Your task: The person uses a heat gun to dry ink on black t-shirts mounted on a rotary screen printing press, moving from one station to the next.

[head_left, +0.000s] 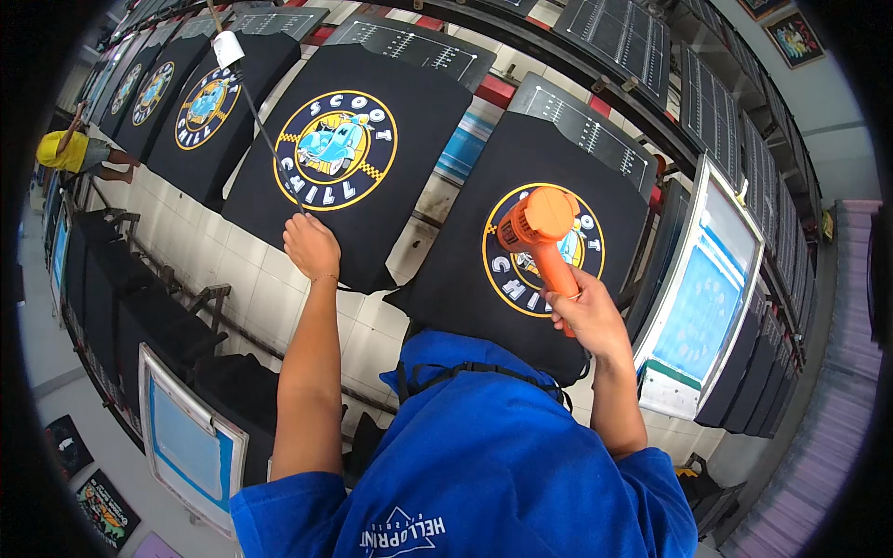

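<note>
Head view: the right hand is closed around the handle of an orange heat gun. The heat gun is positioned over the near black shirt, its body and handle covering part of the round print on that garment; the gap between tool and fabric cannot be determined. The left hand is narrowed, fingers closed at the lower end of a thin dark cord. This cord runs up and to the left, toward a white connector. The left hand is located at the lower edge of the adjacent black shirt, just below its round print, which shows a light-blue scooter inside a yellow ring. Both shirts are fitted over grey boards with white markings. Further printed black shirts continue the row to the left. A framed screen stands tilted to the right of the near shirt. At far left, a person in a yellow top is beside the row.
</note>
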`<action>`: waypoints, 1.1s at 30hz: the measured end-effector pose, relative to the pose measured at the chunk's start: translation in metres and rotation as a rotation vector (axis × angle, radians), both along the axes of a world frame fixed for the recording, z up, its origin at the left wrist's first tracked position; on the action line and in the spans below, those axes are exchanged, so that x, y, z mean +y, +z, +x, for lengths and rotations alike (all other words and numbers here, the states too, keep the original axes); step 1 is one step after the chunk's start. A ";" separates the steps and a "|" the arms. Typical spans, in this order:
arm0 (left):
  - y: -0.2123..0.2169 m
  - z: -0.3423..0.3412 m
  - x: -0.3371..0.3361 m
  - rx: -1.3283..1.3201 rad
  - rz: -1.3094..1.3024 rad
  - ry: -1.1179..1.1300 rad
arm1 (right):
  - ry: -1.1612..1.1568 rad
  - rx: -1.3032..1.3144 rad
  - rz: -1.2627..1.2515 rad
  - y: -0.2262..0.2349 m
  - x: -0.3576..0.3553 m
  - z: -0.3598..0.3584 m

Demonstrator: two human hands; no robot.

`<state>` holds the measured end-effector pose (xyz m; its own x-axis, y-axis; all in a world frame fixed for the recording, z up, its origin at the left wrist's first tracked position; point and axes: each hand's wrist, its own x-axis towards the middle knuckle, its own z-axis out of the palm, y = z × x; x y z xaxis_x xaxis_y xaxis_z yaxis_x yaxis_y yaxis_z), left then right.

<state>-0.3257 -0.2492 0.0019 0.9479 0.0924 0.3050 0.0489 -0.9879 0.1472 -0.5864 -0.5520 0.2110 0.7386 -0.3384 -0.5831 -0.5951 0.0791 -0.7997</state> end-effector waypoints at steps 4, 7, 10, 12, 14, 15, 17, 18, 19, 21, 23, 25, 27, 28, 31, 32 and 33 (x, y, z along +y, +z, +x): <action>0.001 0.001 0.000 0.004 0.004 0.004 | -0.034 0.014 -0.018 0.001 -0.006 -0.008; 0.001 -0.001 -0.001 0.006 0.002 -0.001 | -0.080 -0.028 0.055 0.000 -0.012 -0.015; 0.001 0.001 0.001 0.000 0.005 -0.002 | -0.074 0.049 -0.031 0.005 -0.003 -0.020; 0.000 0.000 0.001 -0.007 0.004 -0.008 | -0.039 0.015 0.028 0.003 -0.006 -0.024; 0.000 0.000 0.001 -0.022 0.002 -0.013 | -0.028 0.012 0.060 0.002 -0.005 -0.024; 0.000 0.000 0.001 -0.011 -0.002 -0.008 | -0.035 0.025 0.062 0.002 -0.002 -0.022; 0.002 0.000 -0.001 0.012 -0.011 0.000 | -0.016 0.035 0.072 0.003 0.004 -0.017; 0.003 0.000 -0.001 0.011 -0.010 -0.002 | 0.008 0.030 0.079 0.005 0.005 -0.013; 0.003 0.000 0.000 0.010 -0.009 -0.004 | 0.033 0.025 0.087 0.005 0.006 -0.010; 0.003 -0.001 0.000 0.006 -0.006 -0.007 | 0.032 -0.024 0.099 0.001 0.007 -0.004; 0.002 0.000 -0.001 0.001 -0.002 -0.008 | 0.022 -0.047 0.091 0.000 0.012 0.001; 0.003 0.000 -0.002 0.006 -0.007 -0.005 | 0.002 -0.042 0.065 0.003 0.020 0.007; 0.003 -0.001 0.001 0.007 -0.010 -0.001 | 0.053 -0.022 0.099 0.004 0.014 0.004; 0.002 0.000 0.002 0.005 -0.011 -0.002 | 0.078 -0.011 0.116 0.004 0.012 0.003; 0.001 -0.001 0.000 0.002 -0.004 -0.009 | 0.075 0.042 0.039 0.001 0.020 -0.003; 0.002 -0.001 -0.001 -0.002 0.000 -0.011 | 0.084 0.045 0.056 0.003 0.019 -0.005; 0.002 -0.001 0.000 -0.006 -0.004 -0.013 | 0.092 0.047 0.073 0.006 0.016 -0.007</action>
<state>-0.3271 -0.2491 0.0036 0.9472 0.0815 0.3101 0.0356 -0.9879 0.1509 -0.5933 -0.5360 0.2172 0.7356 -0.2257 -0.6387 -0.6396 0.0792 -0.7646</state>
